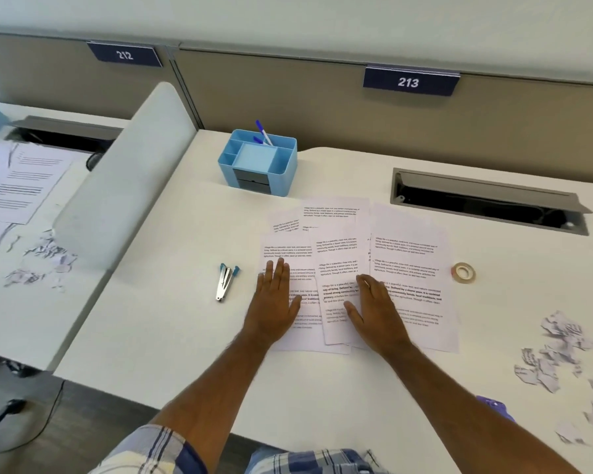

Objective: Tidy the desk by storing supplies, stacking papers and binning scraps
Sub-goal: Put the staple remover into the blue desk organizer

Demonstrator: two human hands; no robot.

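Several printed sheets of paper (408,268) lie fanned out and overlapping in the middle of the white desk (172,336). My left hand (276,299) rests flat on the leftmost sheet, fingers straight. My right hand (374,309) lies flat on the middle sheets, fingers straight. A metal stapler with blue tips (225,281) lies left of the papers. A roll of tape (463,272) sits right of them. Torn paper scraps (562,357) are scattered at the desk's right side. A blue desk organiser (258,165) with two pens (263,133) stands behind the papers.
An open cable slot (486,203) is set in the desk at the back right. A grey divider (124,186) separates a neighbouring desk with more papers (18,179) and scraps (42,261). A purple object (495,407) peeks out by my right forearm.
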